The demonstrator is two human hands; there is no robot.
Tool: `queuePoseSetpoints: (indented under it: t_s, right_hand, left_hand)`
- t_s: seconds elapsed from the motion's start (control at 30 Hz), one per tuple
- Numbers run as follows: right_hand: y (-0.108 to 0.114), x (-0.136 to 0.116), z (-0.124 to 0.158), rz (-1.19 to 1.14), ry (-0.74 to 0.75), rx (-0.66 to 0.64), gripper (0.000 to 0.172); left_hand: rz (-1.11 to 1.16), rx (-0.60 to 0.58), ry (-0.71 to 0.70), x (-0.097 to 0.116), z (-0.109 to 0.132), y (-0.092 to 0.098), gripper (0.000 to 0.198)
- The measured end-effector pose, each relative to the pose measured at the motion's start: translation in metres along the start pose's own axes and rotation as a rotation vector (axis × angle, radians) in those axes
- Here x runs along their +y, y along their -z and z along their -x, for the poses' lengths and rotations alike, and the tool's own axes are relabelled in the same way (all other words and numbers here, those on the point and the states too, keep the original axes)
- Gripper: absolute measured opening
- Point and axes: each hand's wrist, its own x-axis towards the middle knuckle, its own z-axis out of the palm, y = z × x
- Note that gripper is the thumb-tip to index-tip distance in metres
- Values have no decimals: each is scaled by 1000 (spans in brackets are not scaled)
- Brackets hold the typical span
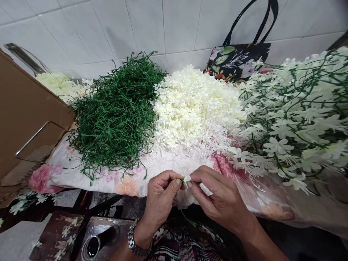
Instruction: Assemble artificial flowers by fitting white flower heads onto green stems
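Note:
Close to the cloth's front edge, my left hand (164,190) pinches a green plastic stem between thumb and forefinger; part of the stem (187,217) hangs below the hands. A small white artificial flower (186,179) sits at the top of that stem. My right hand (217,192) has its thumb and fingertips closed on the flower's right side. Beyond my hands lie a heap of green stems (116,112) on the left and a pile of loose white blossoms (195,105) in the middle. Thin white stamens (206,143) lie at that pile's front.
Assembled white flowers on green stems (299,119) are heaped at right. A cardboard box (29,123) stands at left, a floral bag (236,61) against the tiled wall (146,25). A dark cup (92,247) is low at left. Floral cloth (168,163) covers the work surface.

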Motion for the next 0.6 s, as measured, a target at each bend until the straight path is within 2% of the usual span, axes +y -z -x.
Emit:
queuePoseSetpoints:
  t_s: [0.23,0.6]
  right_hand:
    - [-4,2,-1,47,42,-45,17]
    - [-19,12,5,-45,3,2,15]
  left_hand:
    - [-237,14,-157,3,1,2,15]
    - [-252,48,-166,-3,0,1,17]
